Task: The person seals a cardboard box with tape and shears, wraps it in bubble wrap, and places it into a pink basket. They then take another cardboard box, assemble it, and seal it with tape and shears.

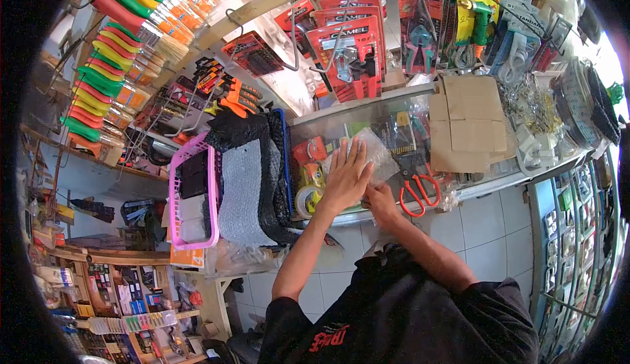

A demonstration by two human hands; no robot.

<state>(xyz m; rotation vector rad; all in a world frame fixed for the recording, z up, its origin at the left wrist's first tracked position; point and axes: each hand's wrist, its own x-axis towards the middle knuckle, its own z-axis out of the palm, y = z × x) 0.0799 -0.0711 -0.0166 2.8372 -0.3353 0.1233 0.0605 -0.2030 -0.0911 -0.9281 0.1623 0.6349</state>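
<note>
A small packet wrapped in clear bubble wrap [380, 154] lies on the glass counter. My left hand [348, 177] rests flat on its left part, fingers stretched out and pointing away from me. Close against the packet's near edge is my right hand [380, 201], its fingers curled; what they pinch, if anything, is hidden. Scissors with orange handles [420, 196] lie just right of my right hand, with the handles over the counter's front edge. Left of my left hand are a roll of tape [305, 201] and a red packet [308, 150].
A pink basket [174, 200] and a sheet of silvery bubble wrap [249, 193] stand on the left. Folded cardboard [469, 124] covers the counter on the right. Carded pliers [348, 59] and paint brushes [125, 3] hang overhead.
</note>
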